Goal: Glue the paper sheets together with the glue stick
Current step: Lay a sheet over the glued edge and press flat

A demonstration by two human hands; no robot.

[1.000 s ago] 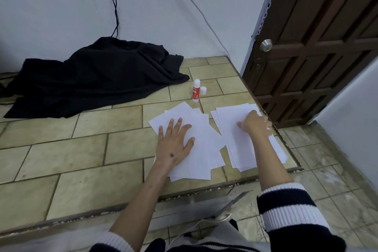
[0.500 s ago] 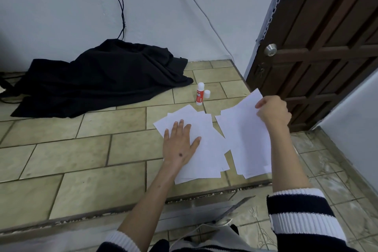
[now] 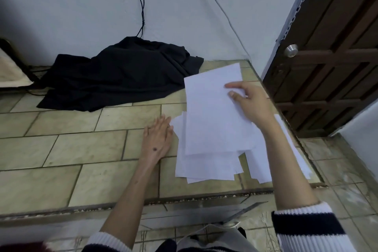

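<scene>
Spreading across the tiled floor [image 3: 86, 149], a black cloth [image 3: 122, 75] lies beyond loose paper sheets [image 3: 206, 168]. Right hand [image 3: 250, 104] pinches one raised sheet [image 3: 212, 112]; left hand [image 3: 157, 137] rests flat, fingers together, beside them.

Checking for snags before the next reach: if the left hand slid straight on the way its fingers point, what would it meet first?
The left hand lies flat on the tiled floor, fingers pointing up-frame. Straight on is bare tile, then probably the black cloth; the paper stack stays beside it.

Raised sheet [image 3: 212, 108] in right hand [image 3: 252, 104]
</scene>
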